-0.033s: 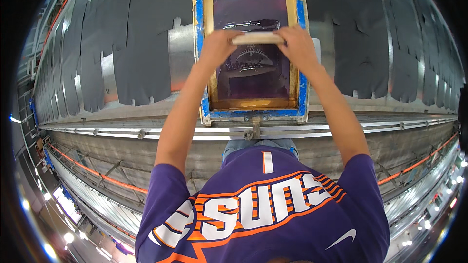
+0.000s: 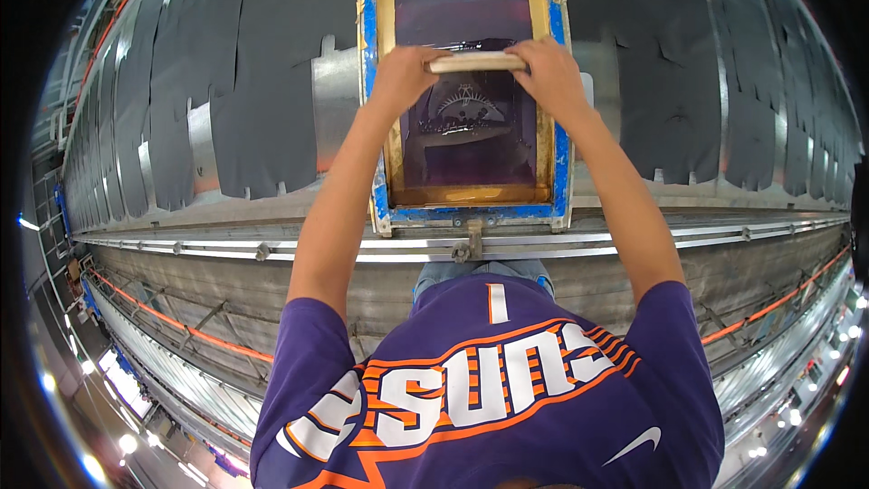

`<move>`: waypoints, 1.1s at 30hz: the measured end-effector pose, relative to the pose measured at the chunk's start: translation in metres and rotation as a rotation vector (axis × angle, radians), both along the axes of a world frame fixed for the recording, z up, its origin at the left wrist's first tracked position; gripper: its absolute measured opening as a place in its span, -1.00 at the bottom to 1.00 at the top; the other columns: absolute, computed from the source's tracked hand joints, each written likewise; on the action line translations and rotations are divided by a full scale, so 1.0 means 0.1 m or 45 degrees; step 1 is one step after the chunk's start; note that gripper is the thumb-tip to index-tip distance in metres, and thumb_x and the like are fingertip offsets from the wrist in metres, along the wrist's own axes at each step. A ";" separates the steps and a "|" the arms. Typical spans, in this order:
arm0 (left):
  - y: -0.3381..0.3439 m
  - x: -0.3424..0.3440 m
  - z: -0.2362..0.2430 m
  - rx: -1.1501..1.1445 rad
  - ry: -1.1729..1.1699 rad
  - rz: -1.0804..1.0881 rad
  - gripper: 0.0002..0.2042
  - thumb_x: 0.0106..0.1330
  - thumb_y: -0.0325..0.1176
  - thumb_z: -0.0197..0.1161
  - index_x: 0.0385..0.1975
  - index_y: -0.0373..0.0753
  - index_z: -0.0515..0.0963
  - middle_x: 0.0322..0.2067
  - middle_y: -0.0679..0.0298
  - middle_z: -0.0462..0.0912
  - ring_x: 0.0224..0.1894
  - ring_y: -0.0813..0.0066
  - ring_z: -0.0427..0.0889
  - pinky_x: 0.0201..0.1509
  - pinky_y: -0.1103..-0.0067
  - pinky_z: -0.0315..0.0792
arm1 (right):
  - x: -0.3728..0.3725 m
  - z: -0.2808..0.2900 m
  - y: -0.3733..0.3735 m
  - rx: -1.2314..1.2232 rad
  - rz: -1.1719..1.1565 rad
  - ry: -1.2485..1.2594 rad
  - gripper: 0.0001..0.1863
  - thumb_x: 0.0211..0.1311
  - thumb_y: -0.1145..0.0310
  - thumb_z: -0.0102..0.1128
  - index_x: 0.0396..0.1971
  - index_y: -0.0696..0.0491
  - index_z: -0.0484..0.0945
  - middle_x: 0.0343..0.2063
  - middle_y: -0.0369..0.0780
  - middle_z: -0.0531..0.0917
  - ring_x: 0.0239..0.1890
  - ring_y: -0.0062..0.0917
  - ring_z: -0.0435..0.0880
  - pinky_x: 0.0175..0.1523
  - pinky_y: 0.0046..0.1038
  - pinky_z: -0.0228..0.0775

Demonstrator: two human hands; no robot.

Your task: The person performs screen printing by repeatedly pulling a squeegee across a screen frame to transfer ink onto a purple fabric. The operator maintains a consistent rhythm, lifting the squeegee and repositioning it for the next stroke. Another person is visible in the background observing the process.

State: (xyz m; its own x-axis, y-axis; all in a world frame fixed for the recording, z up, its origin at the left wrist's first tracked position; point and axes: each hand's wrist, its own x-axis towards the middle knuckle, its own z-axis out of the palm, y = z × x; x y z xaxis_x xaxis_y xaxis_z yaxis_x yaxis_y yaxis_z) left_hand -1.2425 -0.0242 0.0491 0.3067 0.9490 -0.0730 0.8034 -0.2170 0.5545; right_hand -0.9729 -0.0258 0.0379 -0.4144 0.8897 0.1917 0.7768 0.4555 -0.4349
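My left hand (image 2: 404, 77) is clamped on one end of the pale bar (image 2: 477, 62), my right hand (image 2: 549, 77) on the other, fingers wrapped over its top. I hold it crosswise above the mesh (image 2: 463, 11), inside the frame (image 2: 471, 212) with its blue tape. Dark, wet ink (image 2: 493, 43) shines along the bar's far side; nearer me an arched design (image 2: 467, 109) shows in the mesh. The bar's lower edge seems to meet the mesh, though my hands partly hide it. The frame sits on the dark-covered table (image 2: 281, 81).
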 end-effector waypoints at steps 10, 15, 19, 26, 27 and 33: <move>-1.20 0.17 -0.34 0.033 0.083 -0.130 -0.62 0.04 -0.51 0.34 -0.08 -0.13 0.72 -0.05 0.19 0.74 0.00 0.16 0.70 0.09 0.33 0.56 | 0.18 -0.32 -1.40 -0.187 -0.104 0.130 -0.56 0.00 0.44 0.39 -0.03 0.03 0.65 -0.03 -0.19 0.67 0.04 -0.19 0.62 0.17 -0.19 0.47; -1.75 0.20 -0.15 0.183 -0.017 -0.079 -0.55 -0.03 -0.60 0.31 -0.05 -0.16 0.70 -0.01 0.27 0.73 0.06 0.21 0.66 0.15 0.34 0.54 | 0.42 -0.02 -1.44 -0.357 0.052 0.378 -0.49 0.02 0.28 0.51 0.02 0.06 0.62 0.05 -0.17 0.61 0.02 -0.28 0.61 0.12 -0.26 0.45; -1.87 0.20 -0.20 0.234 -0.011 -0.011 -0.54 -0.03 -0.56 0.35 -0.02 -0.18 0.66 0.04 0.26 0.69 0.12 0.23 0.59 0.18 0.33 0.49 | 0.81 -0.47 -0.63 -0.073 -0.706 0.497 -0.50 0.27 0.19 0.37 0.18 0.01 0.57 -0.19 -0.10 0.57 -0.15 -0.34 0.61 -0.03 -0.32 0.45; -2.19 0.15 -0.39 0.288 -0.093 -0.036 -0.49 -0.01 -0.52 0.36 0.06 -0.15 0.61 0.11 0.25 0.63 0.20 0.20 0.52 0.27 0.31 0.42 | 0.84 -0.71 -0.26 -0.114 -0.826 0.543 -0.73 0.35 0.23 0.20 -0.11 0.07 0.67 -0.14 -0.09 0.74 -0.07 -0.25 0.70 0.07 -0.30 0.46; -2.31 0.04 -0.37 0.284 -0.105 0.006 -0.48 -0.01 -0.52 0.36 0.07 -0.15 0.61 0.12 0.24 0.62 0.21 0.20 0.52 0.27 0.31 0.42 | 0.73 -0.58 -0.26 -0.160 -0.847 0.570 -0.74 0.37 0.21 0.20 -0.12 0.07 0.68 -0.19 -0.10 0.75 -0.12 -0.27 0.71 0.03 -0.32 0.47; -2.53 -1.03 -0.27 0.269 -0.095 0.109 -0.42 -0.03 -0.53 0.36 0.14 -0.18 0.57 0.18 0.22 0.59 0.26 0.15 0.49 0.30 0.30 0.40 | -0.57 -0.48 -0.30 -0.001 -0.734 0.695 -0.73 0.42 0.23 0.18 -0.14 0.13 0.65 -0.27 -0.12 0.73 -0.20 -0.38 0.69 -0.02 -0.37 0.47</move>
State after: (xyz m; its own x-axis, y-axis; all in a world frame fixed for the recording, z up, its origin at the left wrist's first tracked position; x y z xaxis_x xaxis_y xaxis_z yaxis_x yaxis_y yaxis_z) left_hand -1.3459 -0.2776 0.0224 0.2215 0.9635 0.1501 0.7822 -0.2675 0.5626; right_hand -1.0296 -0.0556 -0.0104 0.2641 0.9357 0.2339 0.5667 0.0457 -0.8227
